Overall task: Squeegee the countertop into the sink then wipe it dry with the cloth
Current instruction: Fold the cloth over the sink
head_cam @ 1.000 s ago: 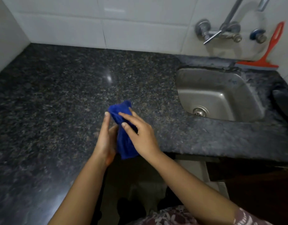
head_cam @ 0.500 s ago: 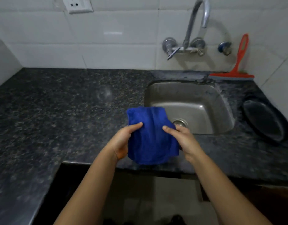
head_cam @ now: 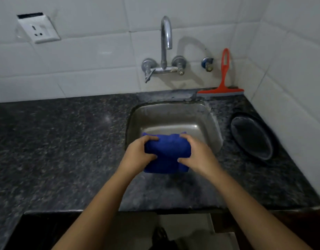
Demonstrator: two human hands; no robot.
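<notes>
Countertop (head_cam: 65, 141): dark speckled granite, L-shaped w/ a return down the left side; front edge drops to a dark cabinet front. A paler, dull patch lies in front of the sink, poss. damp, hard to tell in this light.

Sink (head_cam: 171, 114): steel basin set into the counter, right of centre.

Walls: white tiles at back & right, meeting in a corner at far right.

Tap (head_cam: 165, 44): chrome swan-neck, wall-mounted above the basin, w/ two knobs.

Socket plate (head_cam: 38, 28): white, on back wall, upper left.

Squeegee (head_cam: 223, 82): red, blade on the counter behind the sink's right rear corner, handle propped up against the tiles.

Dish (head_cam: 252, 136): dark, oval, on the counter right of the sink.

Cloth (head_cam: 167, 152): blue, bunched, held over the sink's front edge; lower part hangs toward the counter strip.

Left hand (head_cam: 137, 154): fingers & thumb clamped round the cloth's left side.

Right hand (head_cam: 198, 154): same hold on the cloth's right side.
</notes>
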